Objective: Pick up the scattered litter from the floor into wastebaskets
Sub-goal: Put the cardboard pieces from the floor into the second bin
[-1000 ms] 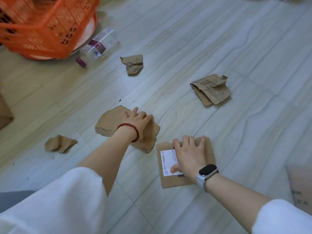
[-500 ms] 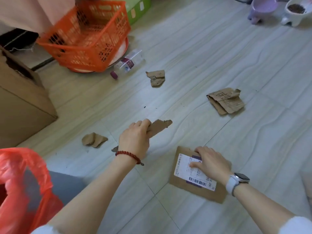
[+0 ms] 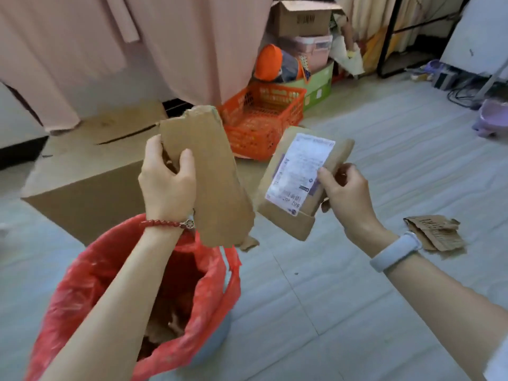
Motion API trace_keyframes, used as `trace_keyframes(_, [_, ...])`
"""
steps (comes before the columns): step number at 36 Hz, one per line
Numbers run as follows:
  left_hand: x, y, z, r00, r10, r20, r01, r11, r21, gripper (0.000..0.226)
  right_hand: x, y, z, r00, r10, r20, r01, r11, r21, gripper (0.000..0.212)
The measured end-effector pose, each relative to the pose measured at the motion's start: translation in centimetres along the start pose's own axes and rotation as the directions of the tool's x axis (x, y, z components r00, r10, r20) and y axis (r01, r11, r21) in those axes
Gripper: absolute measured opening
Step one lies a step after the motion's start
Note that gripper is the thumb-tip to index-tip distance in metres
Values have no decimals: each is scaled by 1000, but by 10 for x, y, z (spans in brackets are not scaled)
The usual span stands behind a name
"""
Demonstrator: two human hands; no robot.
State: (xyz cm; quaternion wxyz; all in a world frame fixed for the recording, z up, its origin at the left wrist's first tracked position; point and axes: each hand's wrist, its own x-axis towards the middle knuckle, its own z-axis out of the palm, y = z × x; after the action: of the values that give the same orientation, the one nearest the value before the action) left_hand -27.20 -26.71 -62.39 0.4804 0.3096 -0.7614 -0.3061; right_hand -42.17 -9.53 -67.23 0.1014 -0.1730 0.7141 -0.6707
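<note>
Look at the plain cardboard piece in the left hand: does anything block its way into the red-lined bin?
Nothing visible does. The left hand holds the cardboard piece just above the red-lined bin, whose mouth is open; only the person's own forearm crosses over it.

Both hands are now lifting their cardboard off the floor. The left hand [image 3: 167, 185] is gripping the torn cardboard piece [image 3: 211, 182] upright above the red-lined wastebasket [image 3: 90, 273] at near left, no longer pressing it flat. The right hand [image 3: 346, 196] is pinching the labelled cardboard piece [image 3: 295, 182], raising it in the air just right of the torn one.
</note>
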Motion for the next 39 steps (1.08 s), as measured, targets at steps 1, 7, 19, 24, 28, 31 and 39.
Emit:
trace_keyframes(1, [1, -4, -18, 1000, -8, -28, 9, 1000, 16, 14, -4, -9, 11, 999, 6, 37, -8, 998, 54, 15])
trace_keyframes(7, [-11, -36, -99, 981, -102, -165, 132, 974, 182, 13, -39, -42, 80, 960, -49, 275, 5, 987, 158, 7])
trace_keyframes(19, [-59, -99, -128, 947, -318, 51, 267, 863, 429, 50, -88, -12, 152, 810, 52, 585, 165, 936, -312, 13])
trace_keyframes(24, [-69, -82, -89, 970, -190, 155, 121, 922, 368, 44, -76, -4, 129, 847, 14, 531, 171, 940, -297, 9])
trace_keyframes(28, [-73, -46, -20, 928, -61, 369, -31, 971, 239, 45, -53, 3, 80, 916, 77, 395, 64, 940, -334, 11])
trace_keyframes(31, [-89, -20, 45, 829, 25, 559, -119, 984, 132, 41, -43, 17, 18, 967, 104, 233, 15, 888, -459, 14])
trace_keyframes(39, [-203, 48, 187, 282, 67, 957, -298, 954, 21, 40, -120, 72, -188, 940, 338, -48, -206, 447, -870, 23])
